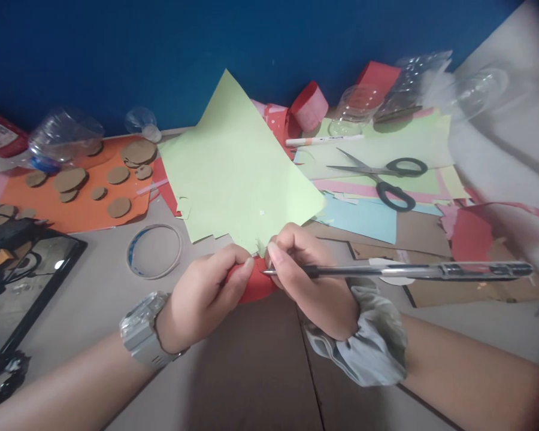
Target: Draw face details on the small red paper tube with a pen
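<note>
- Left hand (209, 290) pinches the red paper (261, 288) between thumb and fingers, seemingly to steady it, just nearer than the green paper (242, 161).
- Right hand (303, 269) curls closed around the pen (408, 272), tip at the red paper.
- Both forearms angle inward.

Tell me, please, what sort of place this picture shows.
It is probably a craft workspace, though I cannot tell whether at home or at school. The right hand holds a pen, scissors lie on coloured paper, and cardboard discs lie on orange paper.
</note>
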Available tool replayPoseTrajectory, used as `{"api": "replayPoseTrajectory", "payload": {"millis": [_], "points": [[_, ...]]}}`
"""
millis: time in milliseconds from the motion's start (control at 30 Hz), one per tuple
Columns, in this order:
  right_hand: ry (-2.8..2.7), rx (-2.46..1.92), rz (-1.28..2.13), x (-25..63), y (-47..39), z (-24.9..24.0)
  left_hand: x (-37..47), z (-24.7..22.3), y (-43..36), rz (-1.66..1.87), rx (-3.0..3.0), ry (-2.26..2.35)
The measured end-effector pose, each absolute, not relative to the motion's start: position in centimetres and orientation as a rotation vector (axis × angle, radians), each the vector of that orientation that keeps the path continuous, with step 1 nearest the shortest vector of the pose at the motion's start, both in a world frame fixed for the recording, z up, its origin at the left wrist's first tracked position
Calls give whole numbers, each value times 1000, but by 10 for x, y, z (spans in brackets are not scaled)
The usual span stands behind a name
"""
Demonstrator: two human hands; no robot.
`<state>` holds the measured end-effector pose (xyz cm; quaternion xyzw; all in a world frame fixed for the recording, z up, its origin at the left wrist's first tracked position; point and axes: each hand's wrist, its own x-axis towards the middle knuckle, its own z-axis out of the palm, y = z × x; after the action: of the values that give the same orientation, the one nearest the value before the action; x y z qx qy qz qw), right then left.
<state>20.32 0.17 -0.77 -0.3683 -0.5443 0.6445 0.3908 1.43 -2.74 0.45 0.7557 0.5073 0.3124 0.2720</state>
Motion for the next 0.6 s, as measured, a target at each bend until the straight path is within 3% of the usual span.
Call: {"api": "replayPoseTrajectory", "payload": {"millis": [600], "points": [[-1416, -872, 1649, 204, 5, -7, 14, 3, -28, 832, 2036, 1366]]}}
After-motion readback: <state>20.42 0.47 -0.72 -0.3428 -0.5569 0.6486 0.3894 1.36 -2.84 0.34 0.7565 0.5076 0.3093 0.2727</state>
